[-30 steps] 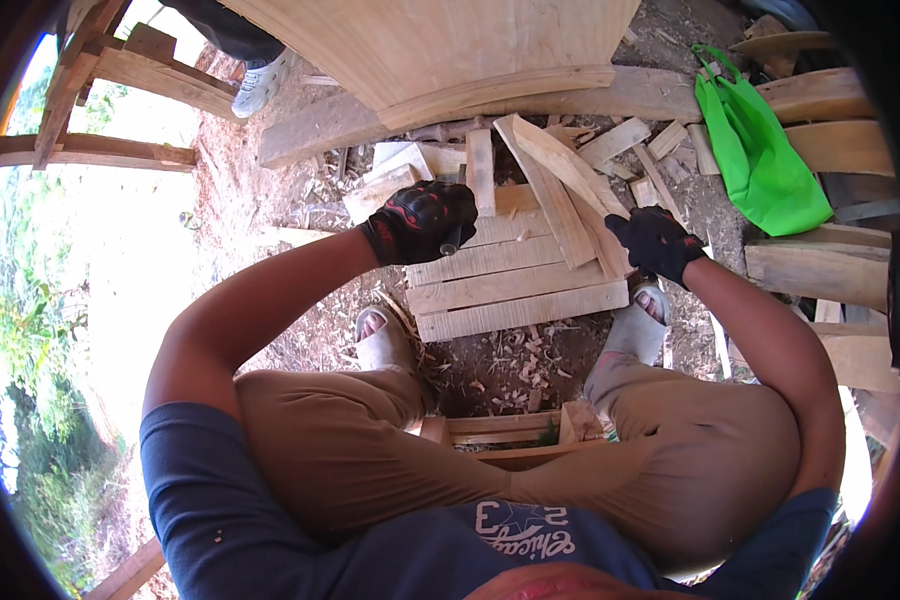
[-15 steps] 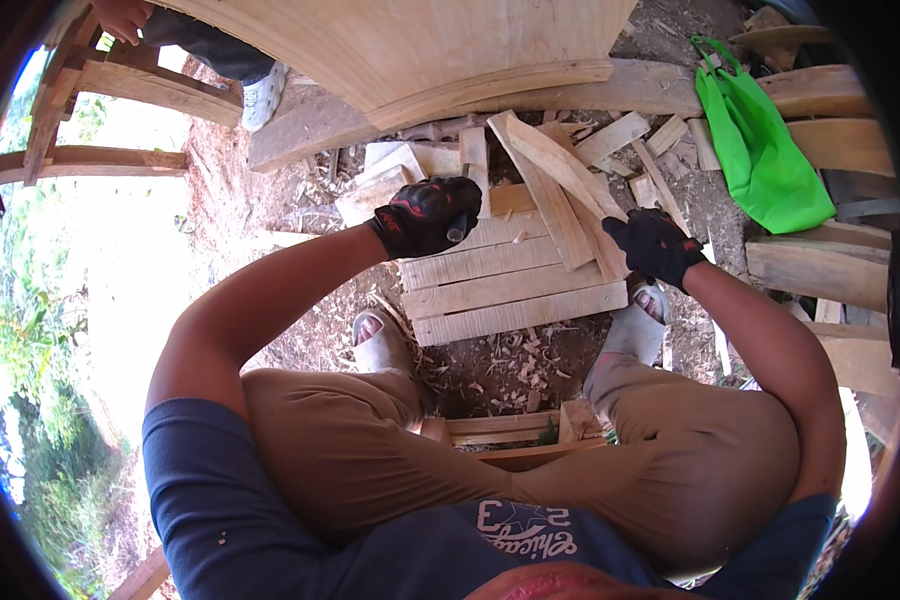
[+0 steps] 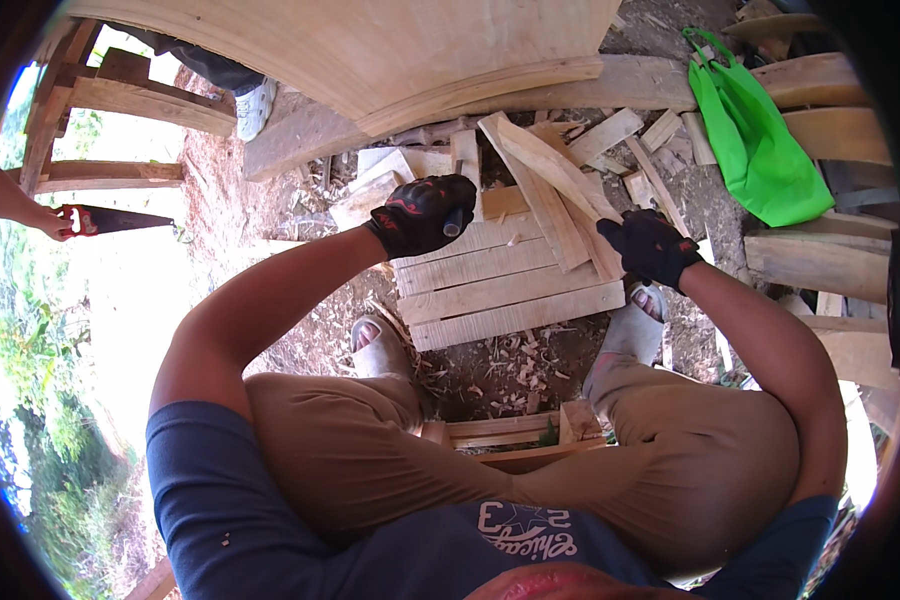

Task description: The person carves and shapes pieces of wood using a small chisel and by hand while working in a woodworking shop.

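Note:
My left hand (image 3: pixel 428 208), in a black and red glove, is closed round a tool handle (image 3: pixel 452 230); only its round grey end shows, so its kind is hidden. My right hand (image 3: pixel 650 245), also gloved, grips the near end of a pale wooden board (image 3: pixel 555 165). That board slants away to the far left over another loose plank (image 3: pixel 538 195). Beneath them lies a low platform of several light slats (image 3: pixel 515 305) between my feet. My left hand is above its far left part, my right hand by its right edge.
A large wooden panel (image 3: pixel 370 45) rises at the far side behind a thick beam (image 3: pixel 630 82). At left, another person's hand (image 3: pixel 52 222) holds a red-handled saw (image 3: pixel 120 220). A green bag (image 3: pixel 755 150) and stacked timber (image 3: pixel 815 262) are at right. Shavings cover the ground.
The other person's hand has come lower at the left and now shows a saw. My hands keep nearly the same places and grips; the view has shifted slightly.

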The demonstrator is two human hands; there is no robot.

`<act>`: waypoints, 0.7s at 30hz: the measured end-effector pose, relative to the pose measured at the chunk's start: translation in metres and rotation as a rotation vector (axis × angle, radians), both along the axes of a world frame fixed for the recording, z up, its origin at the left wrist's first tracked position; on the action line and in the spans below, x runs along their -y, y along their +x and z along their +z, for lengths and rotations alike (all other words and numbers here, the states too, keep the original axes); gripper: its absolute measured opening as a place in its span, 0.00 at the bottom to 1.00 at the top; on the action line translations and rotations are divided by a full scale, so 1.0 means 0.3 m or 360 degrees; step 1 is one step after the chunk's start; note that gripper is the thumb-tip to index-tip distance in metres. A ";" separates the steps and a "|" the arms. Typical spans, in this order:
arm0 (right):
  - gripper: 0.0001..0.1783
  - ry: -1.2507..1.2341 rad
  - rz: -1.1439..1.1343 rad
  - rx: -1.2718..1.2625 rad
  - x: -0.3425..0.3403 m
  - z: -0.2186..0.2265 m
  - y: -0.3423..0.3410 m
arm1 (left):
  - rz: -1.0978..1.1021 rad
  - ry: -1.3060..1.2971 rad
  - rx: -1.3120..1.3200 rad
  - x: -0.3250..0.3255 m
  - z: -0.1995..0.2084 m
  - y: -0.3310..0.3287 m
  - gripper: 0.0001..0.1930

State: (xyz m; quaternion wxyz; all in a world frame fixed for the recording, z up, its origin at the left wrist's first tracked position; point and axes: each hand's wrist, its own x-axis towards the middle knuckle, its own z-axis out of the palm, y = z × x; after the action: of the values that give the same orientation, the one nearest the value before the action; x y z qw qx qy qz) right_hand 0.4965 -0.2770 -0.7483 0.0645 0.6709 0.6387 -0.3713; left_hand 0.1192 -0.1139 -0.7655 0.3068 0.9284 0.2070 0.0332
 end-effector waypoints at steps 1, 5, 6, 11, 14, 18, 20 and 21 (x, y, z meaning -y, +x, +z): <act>0.34 0.0034 -0.0025 -0.0005 0.000 -0.008 -0.003 | -0.0006 0.0016 -0.0005 0.000 0.004 -0.003 0.11; 0.37 0.0079 -0.0019 -0.0020 -0.010 -0.014 -0.014 | 0.0146 -0.0481 0.0036 -0.014 -0.042 -0.013 0.08; 0.37 0.0073 -0.0030 -0.0022 -0.007 -0.014 -0.012 | 0.0100 -0.0270 0.0045 -0.006 -0.025 -0.007 0.08; 0.22 -0.0016 0.0324 0.0044 0.004 -0.049 0.026 | 0.0083 -0.0077 0.0191 0.014 0.033 0.039 0.04; 0.19 -0.0133 0.0051 0.0018 -0.025 0.024 -0.024 | 0.0115 -0.0139 0.0181 0.019 0.045 0.036 0.04; 0.29 -0.0223 -0.0243 -0.0063 -0.034 0.072 -0.033 | 0.0092 -0.0189 0.0143 0.014 0.057 0.061 0.04; 0.34 -0.0184 -0.0277 -0.0108 -0.038 0.082 -0.041 | 0.0089 -0.0189 0.0188 0.011 0.058 0.058 0.03; 0.35 -0.0216 -0.0356 -0.0101 -0.035 0.095 -0.038 | 0.0111 -0.0170 0.0220 0.015 0.057 0.060 0.03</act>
State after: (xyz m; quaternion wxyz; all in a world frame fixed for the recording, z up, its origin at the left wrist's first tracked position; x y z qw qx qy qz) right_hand 0.4850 -0.2665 -0.7198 0.0476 0.7200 0.5350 -0.4395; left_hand 0.1370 -0.1184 -0.7484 0.3680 0.8985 0.2191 0.0968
